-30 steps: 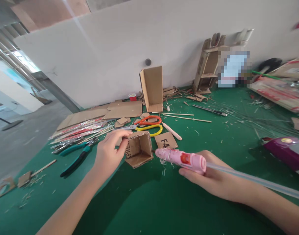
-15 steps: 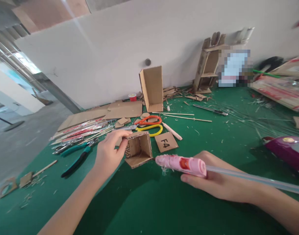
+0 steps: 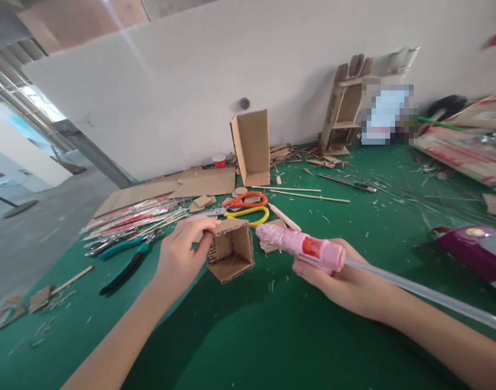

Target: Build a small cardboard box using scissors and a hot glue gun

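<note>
My left hand [image 3: 187, 249] pinches a small open cardboard box [image 3: 232, 252] by its upper left edge, the open side turned toward me. In my right hand [image 3: 333, 276] is a pink hot glue gun [image 3: 297, 244] with a long clear glue stick [image 3: 418, 292] running out of its back. Its nozzle end is close to the box's upper right edge; I cannot tell whether they touch. Partly behind the glue gun lies a cardboard square [image 3: 272, 250]. Scissors [image 3: 248, 208] with orange and yellow handles rest just beyond the box.
Teal-handled pliers [image 3: 130, 265] and packaged sticks [image 3: 138, 216] lie at left. An upright cardboard piece [image 3: 254, 146] and a cardboard shelf-like structure [image 3: 343, 116] stand by the wall. A utility knife [image 3: 349, 183] lies behind; a purple device [image 3: 471, 252] is at right.
The glue gun first moved down along the box's right edge, then rose to its upper right corner, now covering much of the cardboard square. My left hand and the box stayed nearly still.
</note>
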Action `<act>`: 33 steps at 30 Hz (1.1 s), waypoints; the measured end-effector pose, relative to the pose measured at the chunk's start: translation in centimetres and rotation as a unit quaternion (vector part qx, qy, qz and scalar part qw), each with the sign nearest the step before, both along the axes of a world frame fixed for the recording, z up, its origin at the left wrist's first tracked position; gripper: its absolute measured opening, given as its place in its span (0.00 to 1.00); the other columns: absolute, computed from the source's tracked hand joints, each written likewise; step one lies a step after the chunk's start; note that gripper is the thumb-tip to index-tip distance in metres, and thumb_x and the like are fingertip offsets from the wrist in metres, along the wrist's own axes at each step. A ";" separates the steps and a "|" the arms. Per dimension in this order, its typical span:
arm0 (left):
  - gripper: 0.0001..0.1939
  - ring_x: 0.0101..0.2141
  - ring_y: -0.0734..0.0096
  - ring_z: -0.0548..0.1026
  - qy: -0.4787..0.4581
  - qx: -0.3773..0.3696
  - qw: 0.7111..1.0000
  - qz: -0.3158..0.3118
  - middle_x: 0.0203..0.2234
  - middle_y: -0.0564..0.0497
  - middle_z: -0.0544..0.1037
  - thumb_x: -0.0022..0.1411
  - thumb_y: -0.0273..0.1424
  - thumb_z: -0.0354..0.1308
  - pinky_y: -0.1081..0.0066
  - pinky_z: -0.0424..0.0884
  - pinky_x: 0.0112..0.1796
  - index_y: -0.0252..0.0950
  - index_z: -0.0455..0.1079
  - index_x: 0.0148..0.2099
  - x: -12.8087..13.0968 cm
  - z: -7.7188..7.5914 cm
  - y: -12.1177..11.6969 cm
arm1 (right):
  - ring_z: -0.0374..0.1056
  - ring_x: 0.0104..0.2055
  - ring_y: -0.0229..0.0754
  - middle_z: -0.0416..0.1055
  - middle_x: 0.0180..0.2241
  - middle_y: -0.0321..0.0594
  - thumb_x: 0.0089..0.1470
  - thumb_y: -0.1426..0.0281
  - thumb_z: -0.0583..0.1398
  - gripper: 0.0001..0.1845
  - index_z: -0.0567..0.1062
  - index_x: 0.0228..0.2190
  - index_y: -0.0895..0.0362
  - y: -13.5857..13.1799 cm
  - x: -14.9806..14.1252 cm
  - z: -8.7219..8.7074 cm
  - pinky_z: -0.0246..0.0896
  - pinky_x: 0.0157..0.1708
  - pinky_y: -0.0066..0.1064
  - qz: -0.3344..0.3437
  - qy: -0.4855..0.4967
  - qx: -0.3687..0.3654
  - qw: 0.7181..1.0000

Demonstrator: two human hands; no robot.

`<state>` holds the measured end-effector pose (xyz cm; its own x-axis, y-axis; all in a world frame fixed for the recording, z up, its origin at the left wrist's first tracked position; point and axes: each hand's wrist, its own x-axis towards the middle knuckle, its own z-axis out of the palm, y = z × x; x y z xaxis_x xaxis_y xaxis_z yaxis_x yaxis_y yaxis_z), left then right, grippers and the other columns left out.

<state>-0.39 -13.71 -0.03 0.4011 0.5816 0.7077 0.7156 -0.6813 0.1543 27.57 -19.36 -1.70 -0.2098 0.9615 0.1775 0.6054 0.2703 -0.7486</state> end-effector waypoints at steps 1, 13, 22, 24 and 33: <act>0.11 0.43 0.70 0.77 0.002 0.002 1.000 -0.003 0.39 0.50 0.79 0.62 0.18 0.51 0.68 0.73 0.46 0.38 0.68 0.42 0.0 0.0 0.0 | 0.60 0.21 0.37 0.62 0.19 0.33 0.56 0.56 0.56 0.19 0.66 0.20 0.54 0.0 0.0 -0.1 0.56 0.19 0.26 -0.005 -0.006 0.003 1.000; 0.12 0.44 0.70 0.77 0.004 0.014 1.000 -0.005 0.39 0.50 0.79 0.61 0.17 0.52 0.68 0.74 0.46 0.38 0.68 0.43 -0.2 -0.2 0.0 | 0.63 0.20 0.39 0.64 0.17 0.34 0.55 0.55 0.56 0.19 0.69 0.20 0.53 -0.2 0.0 0.2 0.59 0.18 0.28 -0.008 -0.031 0.028 0.999; 0.09 0.40 0.71 0.78 -0.006 0.013 1.000 0.018 0.37 0.51 0.79 0.62 0.20 0.55 0.69 0.74 0.44 0.38 0.68 0.42 -0.3 -0.4 0.4 | 0.58 0.17 0.35 0.61 0.16 0.32 0.56 0.57 0.56 0.20 0.67 0.18 0.54 -0.7 0.7 0.4 0.52 0.15 0.26 0.065 -0.052 -0.003 0.997; 0.09 0.40 0.71 0.78 -0.008 0.013 1.000 0.017 0.37 0.52 0.79 0.62 0.20 0.55 0.69 0.74 0.44 0.38 0.68 0.41 -0.4 -0.4 0.4 | 0.59 0.18 0.36 0.62 0.16 0.32 0.56 0.57 0.56 0.19 0.68 0.19 0.54 -0.7 0.9 0.4 0.52 0.16 0.27 0.066 -0.059 -0.001 0.996; 0.08 0.40 0.69 0.78 -0.008 -0.003 1.000 0.025 0.37 0.52 0.79 0.63 0.22 0.54 0.68 0.74 0.43 0.39 0.68 0.42 -0.5 -0.3 0.3 | 0.64 0.22 0.39 0.67 0.21 0.34 0.53 0.55 0.59 0.16 0.75 0.24 0.53 -1.1 2.3 0.7 0.60 0.21 0.28 0.094 -0.045 -0.021 0.994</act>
<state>-0.93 -13.37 -0.36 0.3593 0.6052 0.7104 0.7463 -0.6434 0.1707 29.89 -20.42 -0.96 -0.3999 0.9099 0.1102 0.6127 0.3548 -0.7062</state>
